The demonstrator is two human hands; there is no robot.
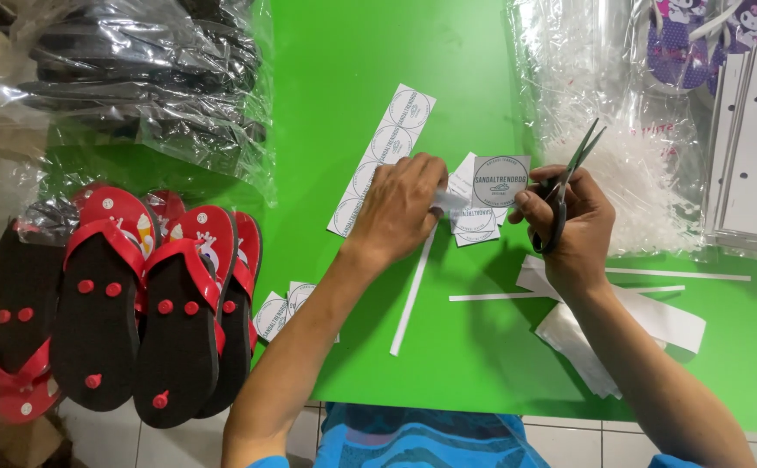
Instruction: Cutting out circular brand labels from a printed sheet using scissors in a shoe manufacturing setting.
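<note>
While the left hand (404,206) pinches a white label (449,201), the right hand (569,227) grips scissors (566,186) — blades apart — over cut square labels w/ round prints (500,180) on the green bench (344,87).

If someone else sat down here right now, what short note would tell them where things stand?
Left hand: pinching a small cut label at the top of a pile of cut labels on the green table.
Right hand: holding scissors, blades pointing up and slightly apart, with one square label held beside them.
Done: several square labels cut; more cut labels lie near the red and black sandals; trimmed white strips are scattered on the table.
Left: an uncut strip of round-printed labels lies behind the left hand.
</note>
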